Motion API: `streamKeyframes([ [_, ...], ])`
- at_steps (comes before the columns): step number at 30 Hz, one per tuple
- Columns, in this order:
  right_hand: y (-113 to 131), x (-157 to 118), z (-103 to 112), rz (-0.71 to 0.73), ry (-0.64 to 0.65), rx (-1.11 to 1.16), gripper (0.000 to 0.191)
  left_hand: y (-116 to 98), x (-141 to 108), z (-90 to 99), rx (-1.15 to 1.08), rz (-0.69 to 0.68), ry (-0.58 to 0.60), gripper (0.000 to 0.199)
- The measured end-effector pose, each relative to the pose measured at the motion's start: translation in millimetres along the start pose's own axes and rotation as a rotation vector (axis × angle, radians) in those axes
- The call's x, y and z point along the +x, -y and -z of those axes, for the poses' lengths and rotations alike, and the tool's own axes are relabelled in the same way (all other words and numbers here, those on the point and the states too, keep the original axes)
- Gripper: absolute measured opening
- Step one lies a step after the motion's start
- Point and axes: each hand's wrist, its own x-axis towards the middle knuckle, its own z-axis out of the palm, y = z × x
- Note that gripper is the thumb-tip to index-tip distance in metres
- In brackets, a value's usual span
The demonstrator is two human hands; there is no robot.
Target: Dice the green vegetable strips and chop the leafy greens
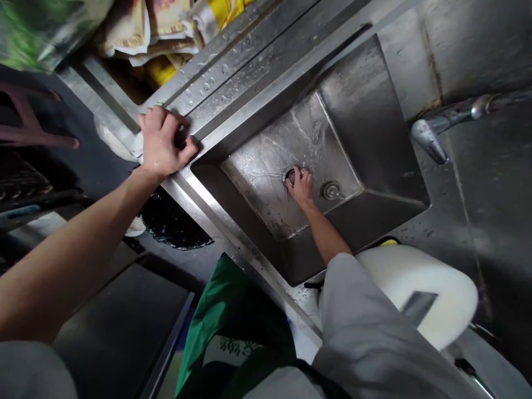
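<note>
My right hand (301, 187) reaches down into the stainless steel sink (266, 166), its thumb and fingers closed around the drain strainer (291, 176) at the drain hole. The fingers partly cover the strainer. Just right of that hand, a round metal drain piece (331, 190) sits on the wet sink floor. My left hand (164, 141) leans on the metal counter edge at the sink's left corner. Its fingers are bent and spread, the thumb stands apart, and it holds nothing.
A metal faucet (432, 130) juts in from the right. Beside my right sleeve stands a white rounded container (449, 291). Packaged bags (162, 27) and a green plastic bag (45, 33) lie at upper left. A black plastic bag (172, 221) hangs below the counter.
</note>
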Motion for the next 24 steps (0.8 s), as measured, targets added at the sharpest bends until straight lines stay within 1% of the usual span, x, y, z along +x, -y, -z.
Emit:
streamKeyframes([
  [2, 4, -8, -1, 0.035, 0.008, 0.021, 0.066, 0, 0, 0.1, -0.013, 0.009, -0.004, 0.041],
  [3, 6, -13, -3, 0.082, 0.036, 0.031, 0.064, -1, 0, 0.3, -0.027, 0.013, -0.004, 0.04],
  [7, 16, -38, -8, 0.415, 0.245, 0.033, 0.063, -1, 0, 1.1, -0.08, 0.019, 0.004, 0.04],
  [8, 17, -41, -8, 0.469, 0.281, 0.02, 0.063, -1, -1, 1.1, -0.079, 0.023, 0.007, 0.041],
  [9, 17, -42, -8, 0.478, 0.29, 0.005, 0.063, -1, -1, 1.0, -0.072, 0.026, 0.01, 0.04],
  [10, 16, -40, -7, 0.437, 0.269, -0.008, 0.063, -1, -1, 0.9, -0.059, 0.027, 0.011, 0.04],
  [13, 12, -21, -1, 0.157, 0.095, -0.016, 0.067, 0, 0, 0.3, -0.022, 0.019, 0.006, 0.039],
  [14, 11, -14, 1, 0.087, 0.047, -0.008, 0.069, 0, 0, 0.2, -0.017, 0.014, 0.003, 0.039],
  [15, 9, -7, 3, 0.059, 0.022, 0.0, 0.071, 0, 0, 0.2, -0.016, 0.011, -0.002, 0.039],
  [16, 7, -2, 4, 0.06, 0.015, 0.005, 0.072, 0, 0, 0.1, -0.017, 0.01, -0.005, 0.039],
  [18, 0, 2, 6, 0.048, 0.001, 0.004, 0.07, 0, 0, 0.0, -0.028, 0.011, -0.013, 0.039],
  [19, -6, 0, 6, -0.02, -0.025, -0.001, 0.069, 1, 0, -0.1, -0.04, 0.011, -0.016, 0.04],
  [20, -14, -3, 6, -0.141, -0.054, -0.005, 0.068, 1, 0, -0.3, -0.053, 0.01, -0.017, 0.04],
  [22, -34, -14, 5, -0.464, -0.083, 0.016, 0.071, 1, 0, -0.8, -0.066, 0.003, -0.016, 0.041],
  [23, -45, -21, 4, -0.603, -0.07, 0.04, 0.073, 1, 0, -1.1, -0.062, -0.001, -0.016, 0.041],
  [24, -56, -27, 3, -0.696, -0.04, 0.061, 0.073, 1, 0, -1.3, -0.052, -0.004, -0.016, 0.041],
])
